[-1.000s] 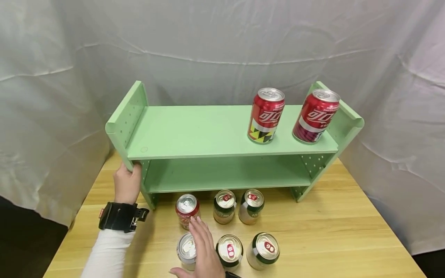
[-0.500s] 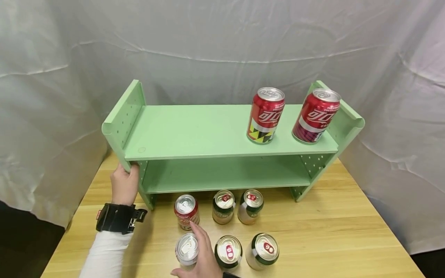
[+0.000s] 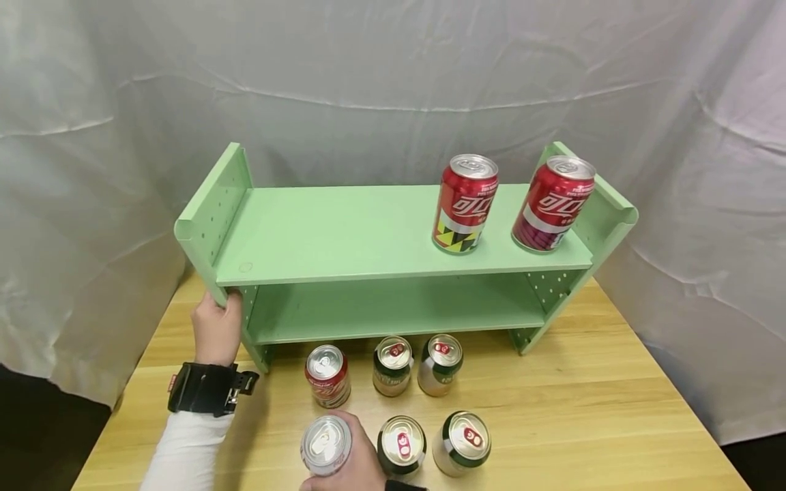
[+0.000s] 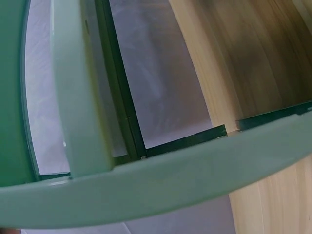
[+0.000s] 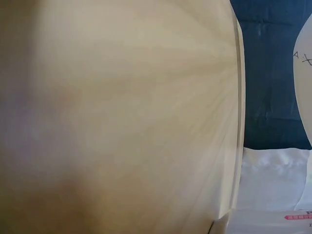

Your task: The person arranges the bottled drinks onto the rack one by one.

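Observation:
My left hand (image 3: 217, 326) grips the front edge of the left side panel of a green two-tier shelf (image 3: 344, 232), just below the upper board. In the left wrist view the green frame (image 4: 146, 192) fills the foreground, and that hand's fingers are hidden. At the near edge of the head view, my right hand (image 3: 356, 453) has its fingers round a pale silver-topped can (image 3: 326, 444). Whether the can touches the table cannot be seen. Behind it stands a red soda can (image 3: 327, 376), and close to its right is a green-and-silver can (image 3: 402, 446).
Two red cola cans, one with a yellow-black pattern (image 3: 464, 204) and one with a purple base (image 3: 553, 204), stand on the upper board's right half. More green-and-silver cans (image 3: 394, 366) stand on the wooden table (image 3: 577, 409). Grey cloth (image 3: 368, 68) hangs behind.
My right hand has gone from reaching beside the silver-topped can to gripping it, and the can appears slightly larger and nearer. The shelf's left end has shifted slightly left with my left hand.

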Demonstrator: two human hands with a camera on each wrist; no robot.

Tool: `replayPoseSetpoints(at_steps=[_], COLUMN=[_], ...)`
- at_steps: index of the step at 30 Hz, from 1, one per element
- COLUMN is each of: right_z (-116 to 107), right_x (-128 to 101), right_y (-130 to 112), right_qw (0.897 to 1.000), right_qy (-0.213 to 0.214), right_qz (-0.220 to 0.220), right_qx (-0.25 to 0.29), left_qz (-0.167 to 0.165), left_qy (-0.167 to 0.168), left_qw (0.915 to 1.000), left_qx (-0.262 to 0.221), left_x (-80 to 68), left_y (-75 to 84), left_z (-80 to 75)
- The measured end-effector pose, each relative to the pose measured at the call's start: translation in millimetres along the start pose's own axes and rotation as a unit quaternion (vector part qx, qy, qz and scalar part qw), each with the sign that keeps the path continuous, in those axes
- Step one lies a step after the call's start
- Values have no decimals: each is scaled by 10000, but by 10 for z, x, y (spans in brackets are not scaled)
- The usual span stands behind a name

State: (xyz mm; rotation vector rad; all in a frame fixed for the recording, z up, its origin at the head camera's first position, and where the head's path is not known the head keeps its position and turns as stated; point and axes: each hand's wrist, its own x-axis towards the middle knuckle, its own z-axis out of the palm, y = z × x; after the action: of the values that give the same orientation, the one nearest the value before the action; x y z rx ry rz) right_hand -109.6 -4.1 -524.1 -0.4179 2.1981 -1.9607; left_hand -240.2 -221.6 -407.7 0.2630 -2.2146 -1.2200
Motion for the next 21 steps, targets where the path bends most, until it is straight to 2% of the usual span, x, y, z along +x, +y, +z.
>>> replayPoseSetpoints(at_steps=[6, 13, 21], right_z=[22, 62, 50], right_x=[32, 14, -27], right_y=[49, 22, -60], right_qw=[9983, 9979, 9942], right_qy=[92, 263, 201], right_qz=[-556, -444, -521], right_qx=[-165, -379, -921], left_qz=[36, -16, 59], left_qy=[4, -21, 7], left_qw=[10000, 10000, 9999], left_qx=[-17, -70, -86], left_x=[3, 16, 14], left_y=[-6, -19, -17], left_z=[13, 13, 7])
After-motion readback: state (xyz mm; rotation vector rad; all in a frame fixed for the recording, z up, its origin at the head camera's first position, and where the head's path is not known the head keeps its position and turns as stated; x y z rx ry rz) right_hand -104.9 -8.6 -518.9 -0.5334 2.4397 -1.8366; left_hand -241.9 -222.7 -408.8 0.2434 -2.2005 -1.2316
